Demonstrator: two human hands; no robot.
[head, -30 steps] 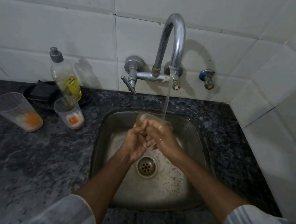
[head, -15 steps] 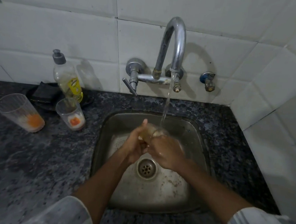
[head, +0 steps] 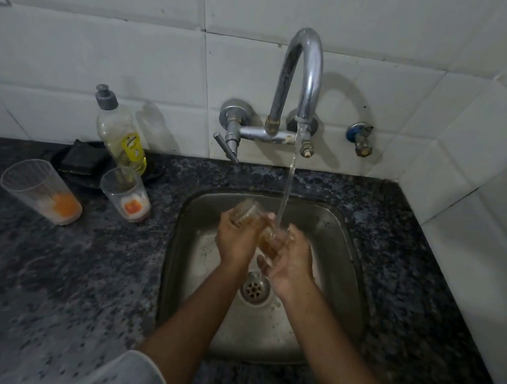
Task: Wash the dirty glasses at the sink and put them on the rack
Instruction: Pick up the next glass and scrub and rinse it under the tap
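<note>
Over the steel sink [head: 345,234] I hold a clear glass [head: 252,214] tilted on its side under the running stream from the tap [head: 302,75]. My left hand [head: 235,240] grips its rim end. My right hand [head: 289,260] wraps its base end, where the water lands. Two dirty glasses stand on the counter to the left: a tall one [head: 41,190] with orange residue and a shorter one [head: 126,193] with orange and white residue. No rack is in view.
A dish soap bottle [head: 121,134] stands against the tiled wall behind the shorter glass, next to a dark sponge on a black dish [head: 82,159]. A small valve [head: 359,137] juts from the wall right of the tap. Dark granite counter [head: 60,283] surrounds the sink.
The glass has turned from near upright under the stream to lying sideways. My left hand has shifted to its rim end and my right hand has slid down toward its base.
</note>
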